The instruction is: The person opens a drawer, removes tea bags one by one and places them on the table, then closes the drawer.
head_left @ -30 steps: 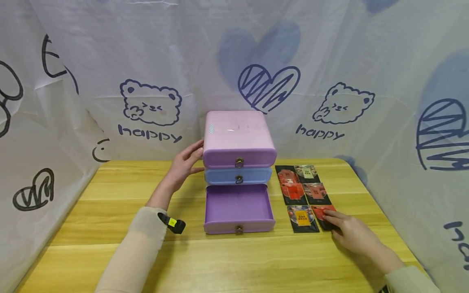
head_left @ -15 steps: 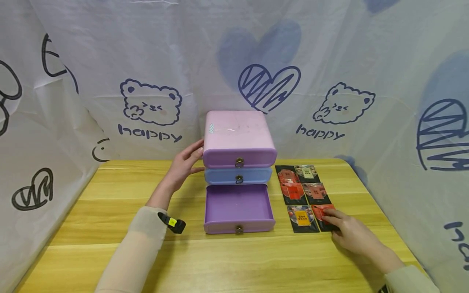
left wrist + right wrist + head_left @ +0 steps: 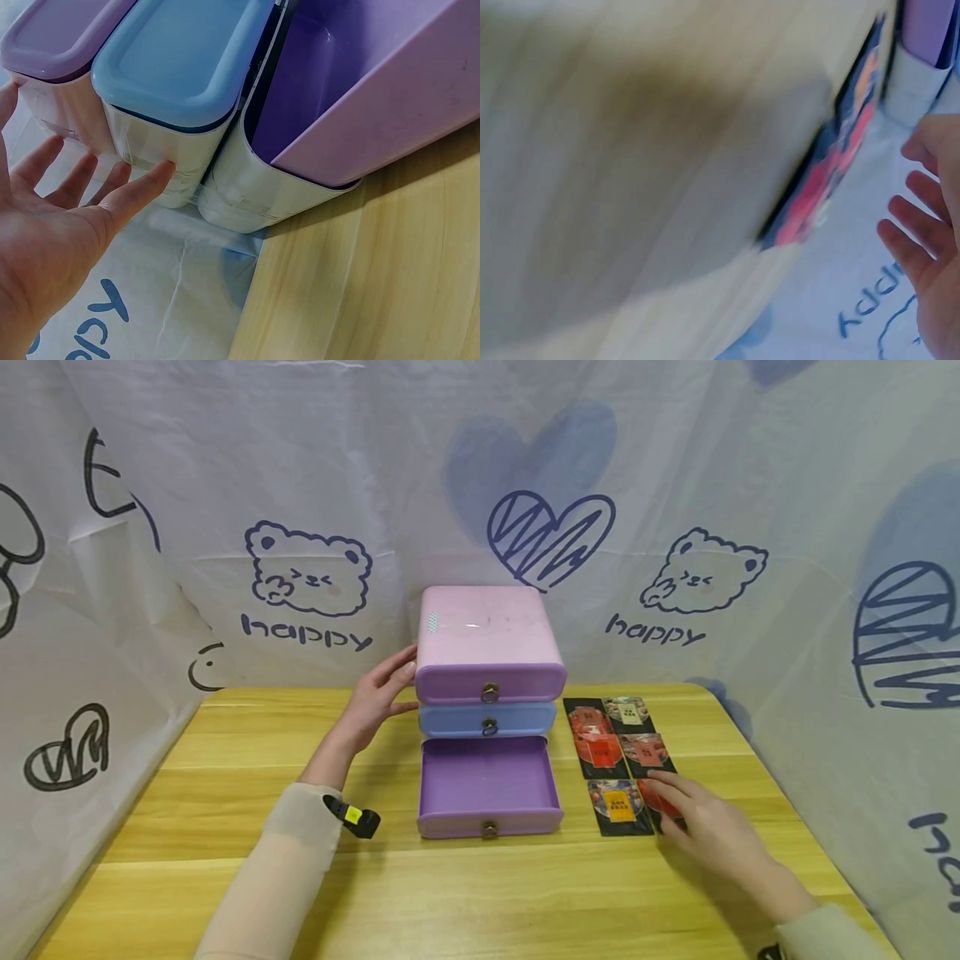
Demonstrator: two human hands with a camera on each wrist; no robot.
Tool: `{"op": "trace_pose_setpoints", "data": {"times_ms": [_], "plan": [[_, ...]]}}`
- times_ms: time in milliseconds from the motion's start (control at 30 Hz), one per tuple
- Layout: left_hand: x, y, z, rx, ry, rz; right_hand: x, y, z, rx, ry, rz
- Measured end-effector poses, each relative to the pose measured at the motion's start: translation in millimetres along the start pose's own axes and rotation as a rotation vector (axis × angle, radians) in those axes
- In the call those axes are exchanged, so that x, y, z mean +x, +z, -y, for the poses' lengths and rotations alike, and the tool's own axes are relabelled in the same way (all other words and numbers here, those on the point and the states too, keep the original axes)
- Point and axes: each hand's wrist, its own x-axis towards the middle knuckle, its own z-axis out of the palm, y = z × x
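A drawer unit (image 3: 483, 627) with a pink top stands at the back middle of the table. Its bottom purple drawer (image 3: 487, 781) is pulled out with nothing inside, while the blue drawer (image 3: 450, 722) and upper purple drawer (image 3: 450, 685) are pushed in. The left hand (image 3: 375, 697) lies at the unit's left side, fingers spread; the left wrist view shows the fingertips right at its side walls. Over the front right red and black packet (image 3: 670, 806) is the right hand (image 3: 712, 827), partly covering it. In the right wrist view that hand's fingers are loosely bent and hold nothing.
Beside the covered packet lies an orange-labelled packet (image 3: 621, 807). Behind it are a bright red packet (image 3: 602, 756), a dull red one (image 3: 649, 756), and two more at the back. A printed white cloth (image 3: 315, 468) hangs behind the wooden table (image 3: 510, 893).
The right hand has shifted a little left and away from the body, now covering more of the front right packet. The left hand and drawers stay as they were.
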Motion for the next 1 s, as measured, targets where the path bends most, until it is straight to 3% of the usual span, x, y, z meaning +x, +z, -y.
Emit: {"op": "trace_pose_setpoints", "data": {"times_ms": [233, 367, 633, 1000], "plan": [[-0.7, 0.3, -0.5, -0.002, 0.002, 0.000, 28.9, 2.6, 24.0, 0.009, -0.160, -0.250], [-0.7, 0.5, 0.4, -0.005, 0.004, -0.003, 45.9, 5.1, 41.2, 0.035, -0.238, -0.336], [0.5, 0.5, 1.1, -0.012, 0.005, -0.005, 70.9, 16.3, 80.2, 0.099, -0.314, -0.366], [1.0, -0.7, 1.6, -0.009, 0.003, -0.008, 92.0, 25.6, 123.6, 0.095, -0.483, -0.411]]}}
